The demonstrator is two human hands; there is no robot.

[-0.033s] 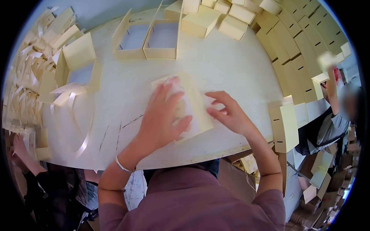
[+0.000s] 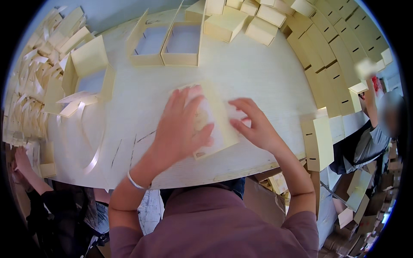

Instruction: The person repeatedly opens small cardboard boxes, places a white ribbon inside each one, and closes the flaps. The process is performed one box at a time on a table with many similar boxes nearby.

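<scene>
Left hand point(image 2: 183, 124): grip spread, fingers and thumb apart, laid palm-down over the flat cream cardboard piece; the outline is slightly blurred.
Right hand point(image 2: 257, 129): grip loosely spread, fingers bent and thumb apart from the index finger, nothing seen between them, just beside the piece's right edge.
Flat cream cardboard piece point(image 2: 226, 129): on the bench point(image 2: 275, 77) in front of the person, set at a slant, partly hidden by the left hand; a paler area shows beside the thumb.
Bracelet point(image 2: 137, 182): silver-coloured, around the left wrist.
Open boxes: two cream ones side by side toward the far edge, left one point(image 2: 148, 59) and right one point(image 2: 180, 59), pale inside.
Lidded box point(image 2: 90, 56): at the left, its lid raised, with a white ribbon point(image 2: 92, 162) trailing in a curve over the bench.
Left pile point(image 2: 30, 99): cream pieces and ribbons heaped together.
Box stack point(image 2: 318, 47): cream boxes in rows at the right.
Co-workers: one's hand point(image 2: 23, 162) at the far left, another's grey sleeve point(image 2: 378, 139) at the right.
</scene>
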